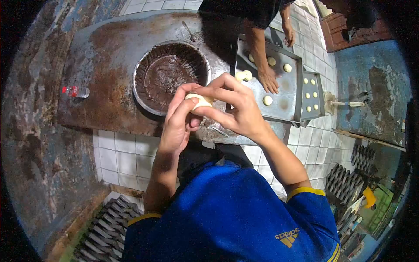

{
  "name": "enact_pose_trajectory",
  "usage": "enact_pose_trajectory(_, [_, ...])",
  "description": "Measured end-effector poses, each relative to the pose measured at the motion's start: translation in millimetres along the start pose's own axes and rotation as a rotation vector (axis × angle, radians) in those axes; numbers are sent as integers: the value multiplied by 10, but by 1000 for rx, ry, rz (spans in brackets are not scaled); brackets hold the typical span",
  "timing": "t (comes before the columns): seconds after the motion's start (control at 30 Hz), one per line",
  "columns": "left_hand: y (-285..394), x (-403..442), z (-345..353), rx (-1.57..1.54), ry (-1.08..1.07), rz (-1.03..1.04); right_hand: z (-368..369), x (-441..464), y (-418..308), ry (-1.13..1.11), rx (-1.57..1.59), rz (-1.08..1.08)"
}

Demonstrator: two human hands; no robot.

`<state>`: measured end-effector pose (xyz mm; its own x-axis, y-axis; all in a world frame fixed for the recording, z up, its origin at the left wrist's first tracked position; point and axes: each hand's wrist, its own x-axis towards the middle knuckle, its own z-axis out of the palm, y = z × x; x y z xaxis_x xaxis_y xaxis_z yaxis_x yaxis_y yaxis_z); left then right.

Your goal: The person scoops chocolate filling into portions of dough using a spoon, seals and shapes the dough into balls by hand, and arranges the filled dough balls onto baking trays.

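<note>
A pale piece of dough (201, 102) is held between my two hands, in front of my chest and near the right front rim of a round metal pan (139, 89). My left hand (176, 114) wraps round the dough from the left, its thumb on it. From the right, the fingers of my right hand (233, 102) pinch the same piece. Dark brown filling (168, 81) coats the bottom and walls of the pan. What lies inside the dough is hidden by my fingers.
Across the table (100, 105), a co-worker's hand (268, 81) lies on a metal tray (286, 111) with several dough rounds (267, 100). A second tray (319, 94) with dough rounds sits beyond. A spoon (188, 30) and a bottle (76, 91) are on the table.
</note>
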<state>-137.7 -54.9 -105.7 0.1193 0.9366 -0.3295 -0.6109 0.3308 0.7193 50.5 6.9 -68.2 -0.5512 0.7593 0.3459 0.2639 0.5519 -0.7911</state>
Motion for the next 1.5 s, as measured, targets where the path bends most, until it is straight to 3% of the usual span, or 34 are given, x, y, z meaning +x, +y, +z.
enact_pose_trajectory(0.03, [2, 31, 23, -57, -71, -64, -59, -57, 51, 7, 2, -5])
enact_pose_trajectory(0.1, [20, 64, 402, -154, -7, 11, -166, -203, 219, 103, 154, 199])
enact_pose_trajectory(0.13, [37, 81, 559, 21, 30, 110, -224, -256, 240, 115, 417, 402])
enact_pose_trajectory(0.17, [11, 118, 696, 194, 69, 211, -283, -312, 255, 117, 416, 398])
enact_pose_trajectory(0.23, [-93, 281, 909, 228, 130, 315, -385, -437, 295, 175, 1163, 750])
enact_pose_trajectory(0.3, [-154, 424, 1022, 582, 106, 492, -419, -588, 375, 149, 1405, 775])
enact_pose_trajectory(0.37, [-256, 564, 1322, 552, 38, 568, -501, -679, 325, 211, 1691, 655])
enact_pose_trajectory(0.43, [-319, 604, 1634, 262, -144, 298, -503, -733, 412, 300, 1567, 567])
enact_pose_trajectory(0.5, [-534, 705, 1879, 219, -191, 334, -555, -748, 540, 726, 983, 350])
enact_pose_trajectory(0.63, [-938, 979, 2168, 103, -264, 488, -936, -929, 791, 638, 970, 314])
enact_pose_trajectory(0.67, [-898, 932, 2293, 92, -203, 445, -1047, -986, 838, 578, 997, 302])
enact_pose_trajectory(0.7, [-880, 942, 2317, 158, -213, 494, -1236, -1024, 799, 587, 994, 302])
enact_pose_trajectory(0.73, [-913, 1019, 2223, 357, -273, 648, -1441, -1058, 714, 429, 979, 314])
enact_pose_trajectory(0.8, [-1092, 1051, 2401, 402, -304, 743, -1584, -1165, 769, 363, 814, 201])
enact_pose_trajectory(0.83, [-1181, 1067, 2490, 423, -318, 792, -1554, -1193, 809, 375, 813, 206])
enact_pose_trajectory(0.9, [-1353, 1145, 2561, 451, -110, 671, -1493, -1242, 901, 608, 669, 307])
enact_pose_trajectory(0.93, [-1358, 1177, 2523, 390, -32, 537, -1535, -1362, 1135, 381, 521, 335])
enact_pose_trajectory(0.97, [-1358, 1214, 2443, 385, 35, 444, -1679, -1400, 1214, 111, 724, 589])
enact_pose_trajectory(1.03, [-1518, 1378, 2183, 663, 107, 462, -2186, -1409, 1243, -250, 569, 480])
enact_pose_trajectory(1.07, [-1649, 1494, 2029, 864, 143, 530, -2252, -1498, 1326, -246, 573, 482])
enact_pose_trajectory(1.1, [-1773, 1569, 1992, 995, 102, 541, -2273, -1604, 1425, -85, 569, 530])
enact_pose_trajectory(1.13, [-1970, 1614, 2014, 1008, -10, 465, -2291, -1707, 1511, 75, 564, 581])
enact_pose_trajectory(1.23, [-2415, 1806, 2290, 816, -279, 284, -2424, -1902, 1775, 184, 424, 566])
enact_pose_trajectory(1.3, [-2639, 2022, 2423, 952, -366, 147, -2572, -2043, 1934, 214, 413, 614])
enact_pose_trajectory(1.43, [-3044, 2472, 2678, 1023, -476, 154, -2862, -2210, 2266, 291, 332, 753])
enact_pose_trajectory(1.5, [-3193, 2694, 2759, 1052, -550, 214, -2936, -2324, 2580, 339, 291, 719])
